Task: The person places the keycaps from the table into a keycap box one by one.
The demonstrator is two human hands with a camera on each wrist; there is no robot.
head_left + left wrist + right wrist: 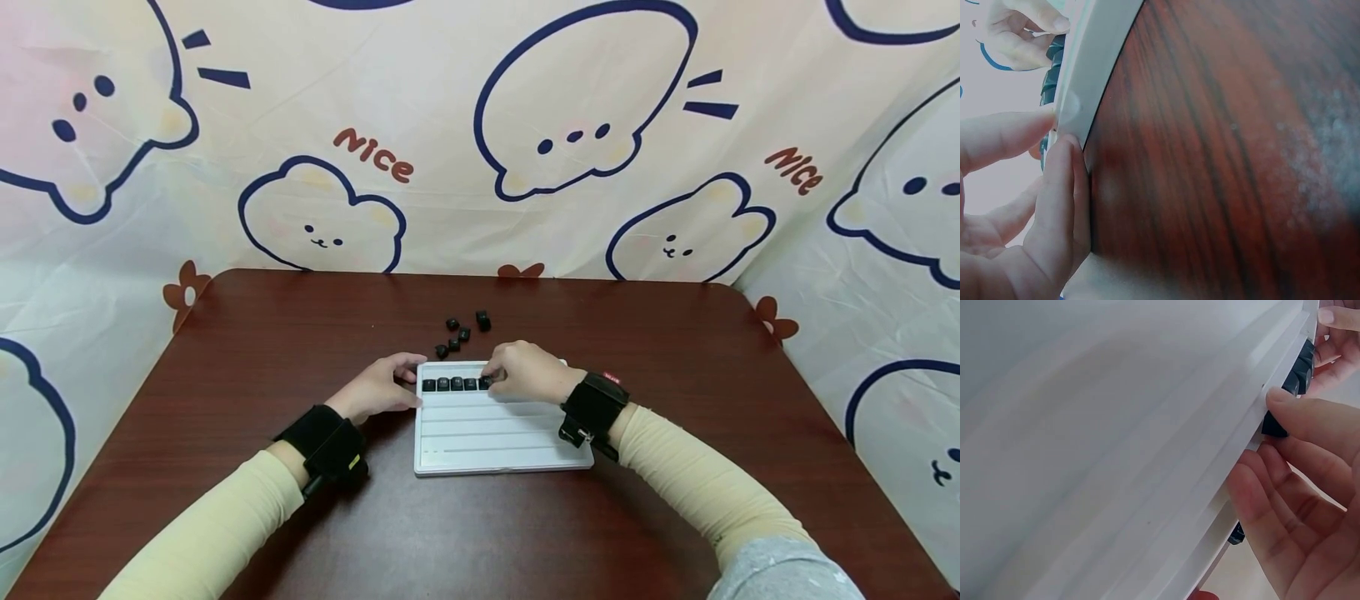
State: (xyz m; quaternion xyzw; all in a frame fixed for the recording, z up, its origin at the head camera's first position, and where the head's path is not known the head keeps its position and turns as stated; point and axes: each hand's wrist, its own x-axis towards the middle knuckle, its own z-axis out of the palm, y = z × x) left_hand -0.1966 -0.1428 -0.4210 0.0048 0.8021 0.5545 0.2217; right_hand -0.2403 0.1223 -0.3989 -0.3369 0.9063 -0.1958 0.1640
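A white ridged tray [495,454] lies on the table, its parallel ledges running left to right. Several black keycaps [457,384] stand side by side along its top ledge, starting at the left end. At the right end of this row, my right hand [528,373] pinches a black keycap [1274,425] between thumb and fingers, down at the ledge. My left hand [378,387] holds the tray's left edge; its fingertips [1067,142] are against the white side wall. The right hand and forearm cover part of the tray's right side.
Just beyond the tray's far edge, several loose black keycaps [464,334] are scattered on the brown wooden table [300,325]. A patterned cloth [442,225] hangs behind the table and along both sides. Each wrist wears a black strapped-on camera [596,408].
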